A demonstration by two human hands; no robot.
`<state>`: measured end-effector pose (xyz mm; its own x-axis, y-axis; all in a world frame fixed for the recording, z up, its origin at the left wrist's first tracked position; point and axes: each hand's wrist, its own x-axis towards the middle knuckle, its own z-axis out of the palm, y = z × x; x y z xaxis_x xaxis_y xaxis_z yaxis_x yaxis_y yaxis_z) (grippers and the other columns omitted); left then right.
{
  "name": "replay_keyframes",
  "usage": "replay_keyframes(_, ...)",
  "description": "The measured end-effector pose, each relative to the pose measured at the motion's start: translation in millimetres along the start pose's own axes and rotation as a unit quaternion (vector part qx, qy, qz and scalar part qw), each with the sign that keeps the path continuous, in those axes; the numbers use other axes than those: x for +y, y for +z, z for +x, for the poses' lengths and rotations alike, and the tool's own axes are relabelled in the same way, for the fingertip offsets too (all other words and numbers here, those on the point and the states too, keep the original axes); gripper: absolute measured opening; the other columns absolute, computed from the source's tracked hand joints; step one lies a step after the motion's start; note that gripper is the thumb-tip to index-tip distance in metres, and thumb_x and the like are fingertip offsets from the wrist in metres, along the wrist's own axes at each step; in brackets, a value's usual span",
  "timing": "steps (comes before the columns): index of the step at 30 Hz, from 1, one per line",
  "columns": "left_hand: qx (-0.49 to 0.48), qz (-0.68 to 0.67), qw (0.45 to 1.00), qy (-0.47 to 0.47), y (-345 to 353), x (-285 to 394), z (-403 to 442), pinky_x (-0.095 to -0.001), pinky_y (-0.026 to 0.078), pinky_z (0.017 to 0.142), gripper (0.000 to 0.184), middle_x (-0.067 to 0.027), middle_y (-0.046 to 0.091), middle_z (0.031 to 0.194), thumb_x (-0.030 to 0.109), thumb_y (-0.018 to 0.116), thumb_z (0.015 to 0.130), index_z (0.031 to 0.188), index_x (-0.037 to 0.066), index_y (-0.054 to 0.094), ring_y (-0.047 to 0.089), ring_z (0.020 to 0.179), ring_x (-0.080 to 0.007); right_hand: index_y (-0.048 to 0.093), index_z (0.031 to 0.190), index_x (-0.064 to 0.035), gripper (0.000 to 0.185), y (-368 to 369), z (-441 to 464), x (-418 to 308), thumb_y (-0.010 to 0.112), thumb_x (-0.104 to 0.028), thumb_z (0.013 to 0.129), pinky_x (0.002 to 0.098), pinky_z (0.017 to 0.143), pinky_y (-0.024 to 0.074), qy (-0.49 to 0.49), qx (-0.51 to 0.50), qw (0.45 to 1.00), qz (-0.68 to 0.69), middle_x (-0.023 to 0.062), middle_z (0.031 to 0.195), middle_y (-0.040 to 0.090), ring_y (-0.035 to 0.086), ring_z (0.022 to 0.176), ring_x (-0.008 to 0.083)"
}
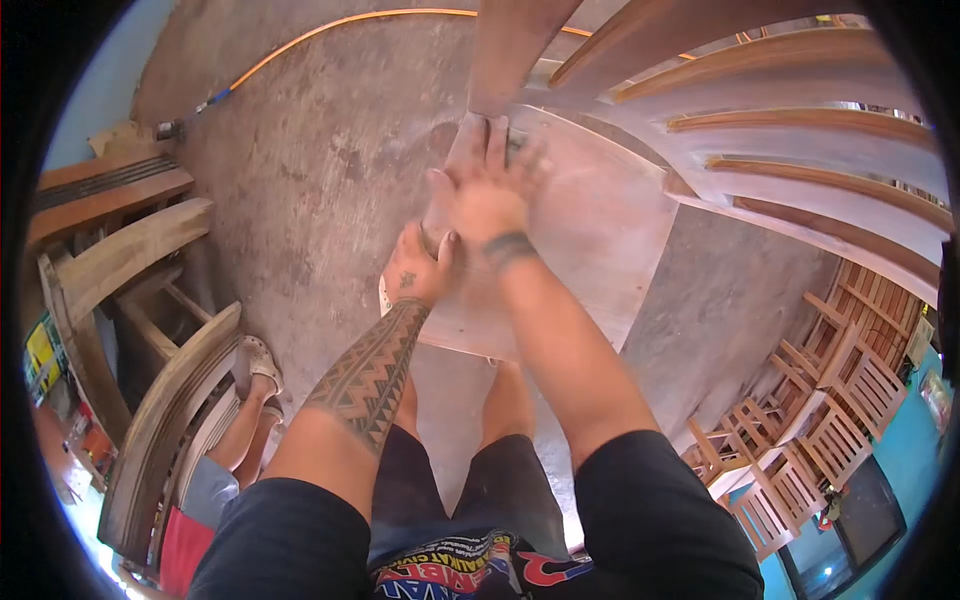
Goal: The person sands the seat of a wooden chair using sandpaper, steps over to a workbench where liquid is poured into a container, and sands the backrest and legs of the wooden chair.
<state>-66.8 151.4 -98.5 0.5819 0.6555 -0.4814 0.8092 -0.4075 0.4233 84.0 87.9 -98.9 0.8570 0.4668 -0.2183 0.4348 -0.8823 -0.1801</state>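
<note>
A wooden chair seat (590, 230) lies in front of me, with its slatted backrest (690, 140) rising toward the upper right. My left hand (415, 268) is closed around the seat's left edge, thumb on top and the other fingers partly hidden. On the seat near its back left corner, my right hand (492, 195) lies palm down with fingers stretched and spread. Some of those fingers are blurred by motion. A small dark patch shows between them; whether it is a separate thing under the hand, I cannot tell.
Curved wooden furniture parts (150, 390) are stacked at the left, beside another person's leg and shoe (262, 365). An orange hose (330, 35) curves across the floor at the back. Several slatted wooden chairs (835, 440) stand at the lower right.
</note>
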Motion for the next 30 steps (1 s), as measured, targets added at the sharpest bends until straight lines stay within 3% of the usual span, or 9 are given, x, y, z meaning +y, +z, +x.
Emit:
replay_keyframes(5,-0.032,0.009,0.999,-0.013,-4.6,-1.2,0.7,-0.0578,0.053,0.102,0.069,-0.0232,0.066,0.137,0.065,0.061,0.103,0.141,0.008,0.054,0.066,0.122,-0.0476,0.026,0.176,-0.0177,0.098,8.6,-10.6,47.3,0.054,-0.074,0.101,0.0731,0.130,0.0016,-0.082,0.028,0.995,0.057,0.0126,0.185,0.014,0.005,0.167,0.0524)
replay_keyframes(12,-0.104,0.029,0.991,-0.085,-20.0,19.8,-4.1,-0.0557,0.049,0.112,0.081,-0.0235,0.065,0.145,0.071,0.057,0.103,0.155,0.009,0.048,0.065,0.131,-0.0464,0.032,0.174,-0.0170,0.088,-1.4,-57.1,188.9,0.052,-0.067,0.104,0.0670,0.133,0.0064,0.239,0.103,0.964,-0.058,0.0177,0.183,0.019,0.011,0.168,0.0480)
replay_keyframes(14,-0.062,0.045,0.994,-0.072,-7.2,8.5,-1.7,-0.0546,0.049,0.114,0.085,-0.0234,0.064,0.148,0.072,0.056,0.103,0.159,0.009,0.046,0.064,0.133,-0.0457,0.034,0.173,-0.0180,0.087,-3.5,-32.8,135.6,0.055,-0.066,0.103,0.0692,0.132,0.0077,0.181,0.105,0.978,0.015,0.0201,0.180,0.027,0.019,0.166,0.0495)
replay_keyframes(16,-0.051,0.016,0.997,-0.051,-2.2,3.2,2.7,-0.0543,0.048,0.114,0.087,-0.0259,0.063,0.149,0.073,0.055,0.103,0.158,0.007,0.047,0.061,0.137,-0.0452,0.034,0.173,-0.0177,0.092,-2.0,-26.6,71.2,0.060,-0.067,0.100,0.0692,0.132,0.0078,0.032,-0.040,0.999,-0.002,0.0219,0.178,0.033,0.024,0.164,0.0509)
replay_keyframes(19,-0.038,0.020,0.999,-0.032,7.9,-11.9,2.6,-0.0537,0.048,0.113,0.088,-0.0268,0.064,0.147,0.074,0.054,0.103,0.156,0.004,0.048,0.061,0.137,-0.0451,0.033,0.173,-0.0162,0.099,-11.6,-29.8,107.0,0.064,-0.070,0.096,0.0710,0.131,0.0087,-0.230,0.046,0.970,0.058,0.0221,0.179,0.030,0.021,0.164,0.0520)
replay_keyframes(21,-0.053,0.027,0.997,-0.043,6.0,-6.3,7.1,-0.0539,0.048,0.114,0.089,-0.0264,0.062,0.149,0.074,0.054,0.103,0.158,0.003,0.047,0.061,0.137,-0.0447,0.028,0.175,-0.0149,0.104,-20.2,-45.3,176.2,0.063,-0.073,0.096,0.0636,0.134,0.0099,-0.047,-0.018,0.999,0.009,0.0103,0.185,0.018,0.012,0.167,0.0488)
replay_keyframes(24,-0.100,0.028,0.991,-0.084,-5.9,7.6,1.0,-0.0547,0.047,0.116,0.093,-0.0262,0.058,0.156,0.074,0.054,0.103,0.162,0.004,0.044,0.060,0.140,-0.0440,0.027,0.175,-0.0133,0.106,-35.2,-67.0,242.1,0.063,-0.073,0.095,0.0737,0.130,0.0073,0.052,0.070,0.995,0.037,0.0206,0.182,0.019,0.012,0.164,0.0576)
replay_keyframes(28,-0.027,0.049,0.997,-0.051,11.5,-12.4,6.3,-0.0544,0.047,0.116,0.092,-0.0273,0.059,0.153,0.074,0.053,0.103,0.161,0.003,0.045,0.059,0.140,-0.0447,0.030,0.175,-0.0118,0.103,0.5,-54.7,204.0,0.060,-0.074,0.098,0.0700,0.132,0.0071,-0.004,0.017,0.995,-0.098,0.0226,0.183,0.015,0.006,0.165,0.0589)
replay_keyframes(30,-0.005,0.044,0.998,-0.037,13.6,-10.5,4.0,-0.0542,0.046,0.116,0.092,-0.0280,0.060,0.152,0.073,0.053,0.104,0.162,0.002,0.044,0.059,0.141,-0.0453,0.032,0.174,-0.0155,0.101,-10.9,-42.5,133.0,0.062,-0.073,0.097,0.0684,0.133,0.0078,-0.065,0.058,0.996,0.004,0.0199,0.183,0.017,0.006,0.166,0.0578)
